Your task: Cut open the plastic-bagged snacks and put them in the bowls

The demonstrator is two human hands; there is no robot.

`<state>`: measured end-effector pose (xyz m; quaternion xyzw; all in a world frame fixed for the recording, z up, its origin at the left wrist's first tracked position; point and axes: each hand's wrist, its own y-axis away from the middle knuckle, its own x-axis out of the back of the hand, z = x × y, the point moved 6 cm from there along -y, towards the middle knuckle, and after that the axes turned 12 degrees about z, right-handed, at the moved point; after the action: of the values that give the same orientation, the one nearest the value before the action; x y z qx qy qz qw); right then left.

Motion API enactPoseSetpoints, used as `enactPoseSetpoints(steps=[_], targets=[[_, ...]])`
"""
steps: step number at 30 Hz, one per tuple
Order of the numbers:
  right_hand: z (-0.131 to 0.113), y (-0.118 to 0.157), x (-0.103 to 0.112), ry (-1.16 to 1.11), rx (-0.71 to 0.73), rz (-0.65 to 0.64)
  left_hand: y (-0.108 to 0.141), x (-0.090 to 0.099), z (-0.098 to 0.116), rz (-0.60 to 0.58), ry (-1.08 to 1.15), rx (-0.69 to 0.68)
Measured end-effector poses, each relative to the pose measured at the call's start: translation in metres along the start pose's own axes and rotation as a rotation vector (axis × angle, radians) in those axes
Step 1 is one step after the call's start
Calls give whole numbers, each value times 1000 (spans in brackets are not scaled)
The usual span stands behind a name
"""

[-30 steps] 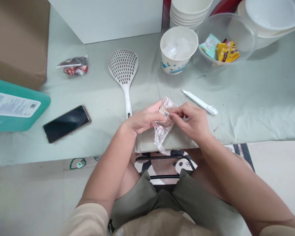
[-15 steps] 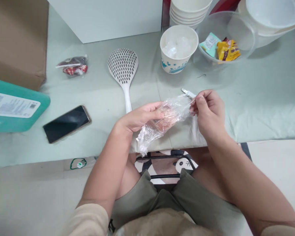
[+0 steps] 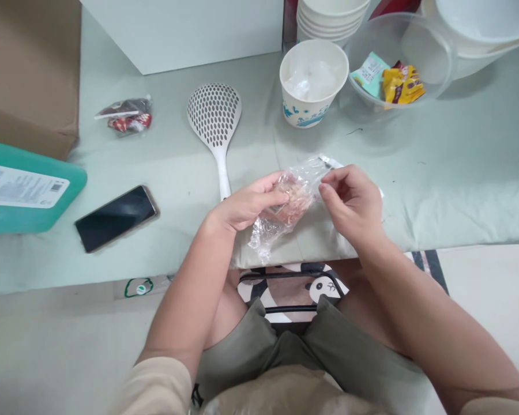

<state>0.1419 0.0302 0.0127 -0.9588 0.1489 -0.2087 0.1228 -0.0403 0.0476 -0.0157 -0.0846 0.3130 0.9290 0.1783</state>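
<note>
A pinkish item in clear, crinkled plastic wrap [image 3: 292,202] is held over the table's near edge. My left hand [image 3: 257,202] grips it from the left, thumb on top. Just to its right, my right hand [image 3: 352,202] has thumb and index finger a little apart beside the wrap's right edge, with nothing seen between them. A white object [image 3: 334,163], perhaps a tool, lies partly behind the wrap and my right hand. The white slotted ladle [image 3: 215,118] lies to the left, its handle end near my left hand.
A paper cup [image 3: 313,86] holding clear plastic and a clear bowl [image 3: 402,63] with small packets stand at the back, near stacked cups. Leftward are a phone [image 3: 116,219], a small bag [image 3: 127,117], a green container [image 3: 26,187] and a brown box [image 3: 30,75].
The right thumb and index finger have come off the wrap's right end and parted slightly. That hand sits a little further left and lower. The stretched wrap has slackened.
</note>
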Motion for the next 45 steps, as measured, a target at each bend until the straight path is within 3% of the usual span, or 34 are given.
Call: enactPoseSetpoints(steps=[7, 11, 17, 21, 28, 40, 45], targets=[[3, -1, 5, 9, -10, -7, -4, 15, 5, 167, 118, -39], [12, -2, 5, -105, -112, -9, 0, 22, 9, 238, 175, -44], [29, 5, -1, -322, -343, 84, -1, 17, 13, 196, 240, -129], [25, 15, -16, -345, -406, -10, -4, 12, 13, 207, 244, -194], [18, 18, -27, -282, -450, -82, -6, -6, 6, 55, 219, -157], [27, 9, -15, -299, -488, 1, -5, 4, 16, 171, 262, -216], [20, 21, -28, -365, -543, -200, -4, 7, 20, 228, 307, -248]])
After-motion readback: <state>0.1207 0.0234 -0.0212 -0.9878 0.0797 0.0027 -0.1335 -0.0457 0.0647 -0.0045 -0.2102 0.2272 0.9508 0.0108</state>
